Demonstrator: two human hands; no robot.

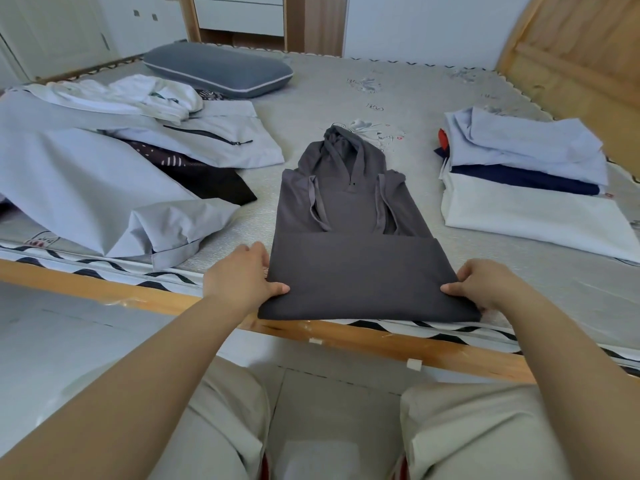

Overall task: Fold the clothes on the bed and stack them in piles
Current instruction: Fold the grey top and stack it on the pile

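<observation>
Both hands (242,271) (485,284) pinch grey hoodie (349,216); no readable labels.

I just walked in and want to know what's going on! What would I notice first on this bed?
First, the dark grey hoodie in the middle of the bed, its bottom part folded up, with the left hand and right hand gripping its near corners. Next, the neat pile of folded clothes to its right. Then the messy heap of unfolded clothes on the left, with a blue-grey pillow behind it.
</observation>
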